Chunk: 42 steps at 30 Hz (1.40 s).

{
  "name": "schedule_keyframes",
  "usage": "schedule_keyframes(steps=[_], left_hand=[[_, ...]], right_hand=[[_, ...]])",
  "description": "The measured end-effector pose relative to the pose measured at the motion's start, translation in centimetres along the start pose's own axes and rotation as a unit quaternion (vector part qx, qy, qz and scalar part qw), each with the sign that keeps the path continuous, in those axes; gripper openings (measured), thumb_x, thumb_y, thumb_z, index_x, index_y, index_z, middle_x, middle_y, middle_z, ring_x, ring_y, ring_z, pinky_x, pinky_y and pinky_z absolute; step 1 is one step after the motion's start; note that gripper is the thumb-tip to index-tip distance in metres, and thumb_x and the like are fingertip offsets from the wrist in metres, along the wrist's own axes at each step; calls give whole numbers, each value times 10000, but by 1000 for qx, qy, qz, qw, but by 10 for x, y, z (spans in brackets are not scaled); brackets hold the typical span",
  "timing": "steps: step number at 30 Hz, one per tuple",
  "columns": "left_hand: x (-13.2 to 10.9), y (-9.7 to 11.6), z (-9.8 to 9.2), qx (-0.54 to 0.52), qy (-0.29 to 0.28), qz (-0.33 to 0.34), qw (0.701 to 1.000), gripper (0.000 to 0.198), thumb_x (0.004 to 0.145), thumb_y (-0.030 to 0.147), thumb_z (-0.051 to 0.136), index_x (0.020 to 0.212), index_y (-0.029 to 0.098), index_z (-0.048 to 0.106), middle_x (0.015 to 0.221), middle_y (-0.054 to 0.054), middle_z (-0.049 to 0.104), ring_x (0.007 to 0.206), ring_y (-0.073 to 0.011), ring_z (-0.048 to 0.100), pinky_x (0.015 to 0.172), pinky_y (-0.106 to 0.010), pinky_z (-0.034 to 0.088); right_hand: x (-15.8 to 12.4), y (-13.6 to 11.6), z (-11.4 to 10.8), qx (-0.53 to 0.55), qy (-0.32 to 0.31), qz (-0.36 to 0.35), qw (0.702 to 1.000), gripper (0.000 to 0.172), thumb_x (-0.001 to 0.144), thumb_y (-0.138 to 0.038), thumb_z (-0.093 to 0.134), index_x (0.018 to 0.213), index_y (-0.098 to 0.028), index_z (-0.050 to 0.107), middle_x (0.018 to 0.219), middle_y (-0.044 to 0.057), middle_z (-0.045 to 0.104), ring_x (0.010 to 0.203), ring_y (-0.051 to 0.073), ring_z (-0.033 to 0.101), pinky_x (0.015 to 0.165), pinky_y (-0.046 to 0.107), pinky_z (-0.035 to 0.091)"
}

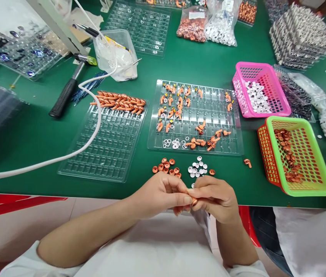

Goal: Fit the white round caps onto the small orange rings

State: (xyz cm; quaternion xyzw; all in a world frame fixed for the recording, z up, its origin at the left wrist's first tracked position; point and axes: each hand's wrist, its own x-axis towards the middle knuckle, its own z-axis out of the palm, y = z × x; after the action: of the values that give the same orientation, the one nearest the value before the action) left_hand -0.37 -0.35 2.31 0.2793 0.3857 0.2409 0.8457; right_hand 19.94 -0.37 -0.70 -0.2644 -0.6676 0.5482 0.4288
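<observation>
We are pinching a copper-coloured piece [194,201] between our left hand [164,194] and right hand [217,196], lower centre, the central tray [215,102] looking part-filled, loose white discs [197,165] remaining.

1. The head camera looks from the person's head, on the near side of the middle tray [209,109].
2. It faces forward and down, seeing the middle tray at a slant.
3. It sits close: the left hand [165,194] and right hand [218,197] loom nearer than the middle tray.
4. Its span reaches a plastic bag [192,30] beyond the middle tray.
</observation>
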Motion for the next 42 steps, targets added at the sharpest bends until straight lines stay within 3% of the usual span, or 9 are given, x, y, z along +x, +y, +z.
schedule_keyframes(steps=[8, 12, 16, 22, 31, 37, 42], left_hand=[[-3, 0, 1, -20, 6, 29, 999, 273, 723, 362, 814, 714, 101, 736, 626, -30, 664, 540, -91, 553, 544, -221, 457], [-3, -1, 2, -4, 9, 47, 999, 260, 750, 359, 795, 756, 103, 748, 652, -36, 670, 553, -96, 552, 540, -220, 455], [-4, -4, 1, -2, 14, 52, 999, 262, 762, 363, 786, 748, 105, 742, 645, -42, 672, 540, -99, 544, 531, -226, 450], [-4, -6, 1, -2, -5, 54, 999, 264, 786, 362, 766, 738, 104, 736, 660, -47, 664, 575, -107, 549, 552, -229, 468], [-3, -5, 1, 3, 10, 49, 999, 312, 758, 403, 784, 714, 99, 728, 629, -48, 664, 554, -109, 551, 540, -226, 468], [0, -4, 0, 38, 20, 51, 998, 298, 784, 397, 759, 700, 112, 738, 638, -54, 670, 572, -118, 550, 558, -238, 469], [4, -1, -2, 59, 27, 33, 997, 295, 784, 403, 757, 722, 114, 758, 648, -61, 680, 612, -139, 594, 612, -257, 501]], right_hand=[[-1, 2, 15, 51, 56, 49, 996, 281, 860, -326, 718, 1141, -326, 718, 791, 11, 570, 686, 128, 592, 592, 255, 530], [0, 0, 18, 30, 45, 38, 998, 297, 912, -335, 649, 1207, -327, 682, 1056, 74, 638, 879, 177, 663, 753, 343, 588], [-1, 1, 21, 44, 38, -2, 998, 319, 958, -254, 579, 1265, -319, 639, 1259, 92, 643, 845, 151, 708, 702, 285, 610], [-5, 2, 26, 33, 67, -11, 997, 289, 948, -272, 600, 1228, -287, 672, 1166, 98, 713, 793, 155, 733, 662, 262, 622], [-12, 9, 33, 72, 101, 8, 992, 255, 933, -265, 624, 1177, -266, 701, 1149, 98, 721, 760, 150, 734, 638, 259, 626], [-9, 12, 30, 78, 96, 4, 992, 250, 942, -276, 611, 1178, -274, 695, 1142, 92, 720, 714, 135, 728, 610, 244, 620], [-5, 9, 20, 44, 76, -10, 996, 308, 946, -219, 600, 1239, -293, 658, 1188, 90, 701, 810, 153, 727, 682, 278, 627]])
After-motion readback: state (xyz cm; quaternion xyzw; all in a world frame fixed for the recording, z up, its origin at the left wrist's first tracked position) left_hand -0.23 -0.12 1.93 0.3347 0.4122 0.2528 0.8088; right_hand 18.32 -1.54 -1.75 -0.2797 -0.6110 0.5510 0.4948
